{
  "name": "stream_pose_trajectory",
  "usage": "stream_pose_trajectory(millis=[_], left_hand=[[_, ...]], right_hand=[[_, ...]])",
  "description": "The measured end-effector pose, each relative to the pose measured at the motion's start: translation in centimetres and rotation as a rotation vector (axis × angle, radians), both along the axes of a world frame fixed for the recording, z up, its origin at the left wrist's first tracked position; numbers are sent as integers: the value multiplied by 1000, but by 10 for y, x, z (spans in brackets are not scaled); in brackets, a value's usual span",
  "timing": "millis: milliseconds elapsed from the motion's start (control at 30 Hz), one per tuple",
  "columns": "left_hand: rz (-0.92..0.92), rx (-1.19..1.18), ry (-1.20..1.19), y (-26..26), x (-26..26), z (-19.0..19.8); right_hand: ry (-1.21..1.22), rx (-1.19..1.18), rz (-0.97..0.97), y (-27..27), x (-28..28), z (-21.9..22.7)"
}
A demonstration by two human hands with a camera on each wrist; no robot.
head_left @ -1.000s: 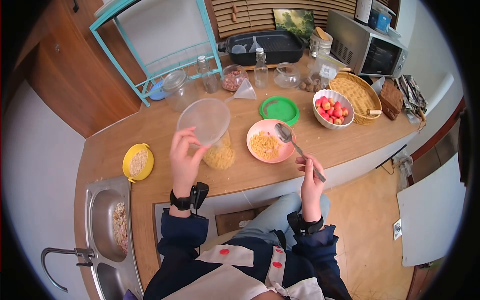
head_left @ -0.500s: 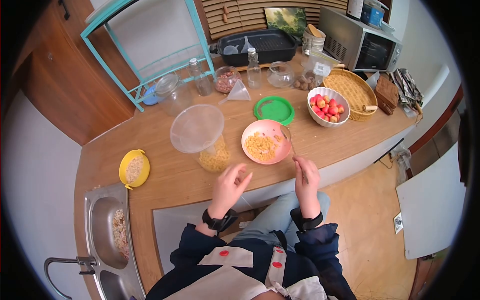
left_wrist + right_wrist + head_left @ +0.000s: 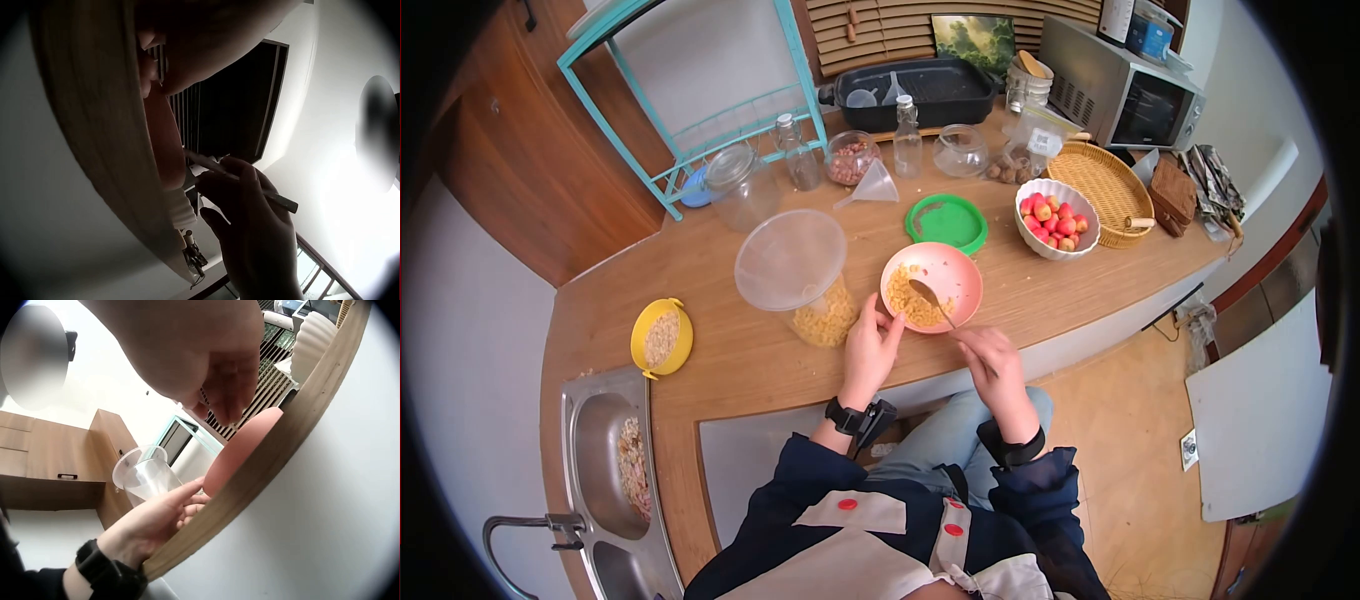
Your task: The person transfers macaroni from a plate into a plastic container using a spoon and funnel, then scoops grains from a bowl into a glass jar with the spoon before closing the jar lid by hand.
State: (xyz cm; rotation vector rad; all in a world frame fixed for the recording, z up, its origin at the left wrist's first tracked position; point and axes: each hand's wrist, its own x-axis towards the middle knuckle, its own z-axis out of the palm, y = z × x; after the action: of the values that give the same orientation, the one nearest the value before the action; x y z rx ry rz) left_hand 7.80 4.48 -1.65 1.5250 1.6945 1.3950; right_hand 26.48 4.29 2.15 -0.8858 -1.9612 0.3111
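The pink bowl (image 3: 962, 278) stands near the counter's front edge, with small yellow pasta-like pieces (image 3: 900, 290) inside. My left hand (image 3: 872, 350) holds its near left side, thumb at the rim and fingers around the outside. In the right wrist view that thumb meets the bowl's wall (image 3: 240, 450). My right hand (image 3: 993, 372) grips a metal spoon (image 3: 923, 292) by its handle, the spoon's bowl down among the yellow pieces. The left wrist view shows the handle end (image 3: 284, 201) sticking out past the right hand's fingers. Left of the bowl stands a clear tub (image 3: 825, 315) of the same pieces, topped by a wide translucent funnel-like piece (image 3: 790, 260).
Behind the bowl lies a green lid (image 3: 947, 222); a white bowl of red fruit (image 3: 1055, 222) is to the right. A clear funnel (image 3: 875, 185), jars and bottles line the back. At left are a yellow bowl (image 3: 663, 338) and the sink (image 3: 605, 430).
My left hand let go of the translucent piece, now on the tub, and moved right and up to the pink bowl. The right hand lowered the spoon into the yellow pieces.
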Motion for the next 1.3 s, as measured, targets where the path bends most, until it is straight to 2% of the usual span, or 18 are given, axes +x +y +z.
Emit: stream_pose_trajectory(millis=[200, 367, 567, 667, 867, 1100, 1300], left_hand=[[-23, -97, -48, -2, 3, 15], [8, -64, 0, -1, 2, 3], [17, -32, 10, 2, 0, -10], [19, -25, -7, 0, 1, -6], [8, -58, -12, -2, 2, -1], [23, -88, 14, -2, 2, -1], [24, -48, 11, -2, 2, -5]], right_hand=[[-5, 79, 4, 21, -5, 10], [-24, 103, 66, 35, -16, 2], [-118, 89, 178, 23, -10, 7], [-130, 79, 236, 8, 6, 28], [-179, 26, 149, -1, 22, 45], [-74, 12, 199, 4, -4, 26], [-17, 38, 15, 19, -2, 14]])
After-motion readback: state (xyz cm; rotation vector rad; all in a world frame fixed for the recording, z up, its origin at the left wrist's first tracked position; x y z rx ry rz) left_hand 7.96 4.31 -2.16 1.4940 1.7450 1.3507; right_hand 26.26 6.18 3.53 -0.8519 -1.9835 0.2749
